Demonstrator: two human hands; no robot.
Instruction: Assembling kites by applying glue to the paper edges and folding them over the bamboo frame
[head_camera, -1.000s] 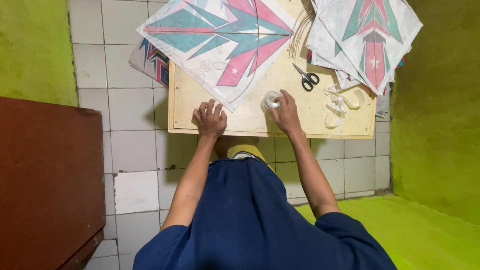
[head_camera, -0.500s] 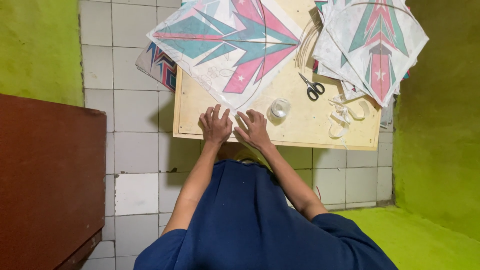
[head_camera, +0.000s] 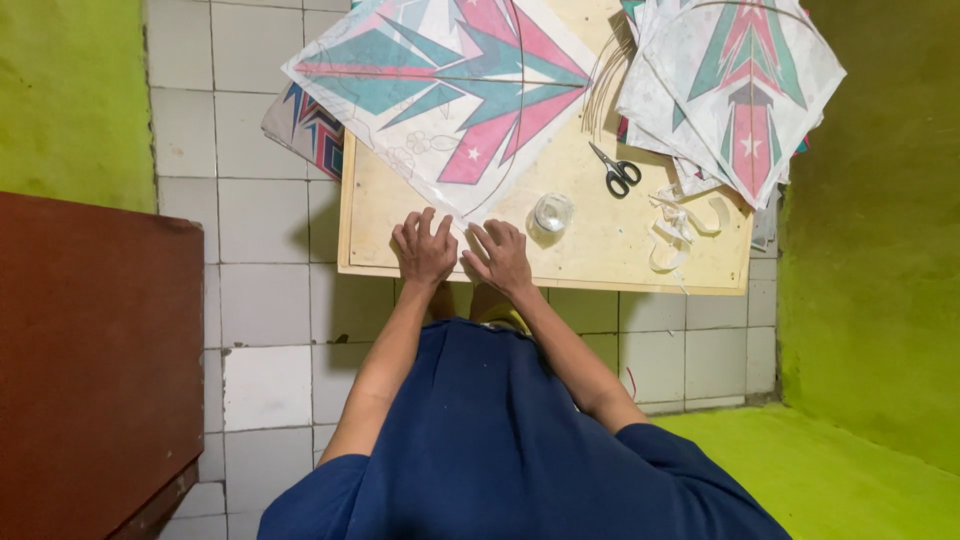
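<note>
Head view: your left hand (head_camera: 424, 250) and right hand (head_camera: 499, 257) lie flat, fingers spread, side by side, pressing the near corner of the paper kite (head_camera: 450, 95) on the wooden board (head_camera: 600, 250). The kite looks light and tearable, so hold its edges. The tape roll (head_camera: 552, 213) sits just right of your hands.

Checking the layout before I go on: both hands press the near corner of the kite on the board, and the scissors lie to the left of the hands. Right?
Not quite. The head view shows the scissors to the right of the hands, beyond the tape roll. The rest holds: left hand and right hand press the kite corner on the board.
</note>
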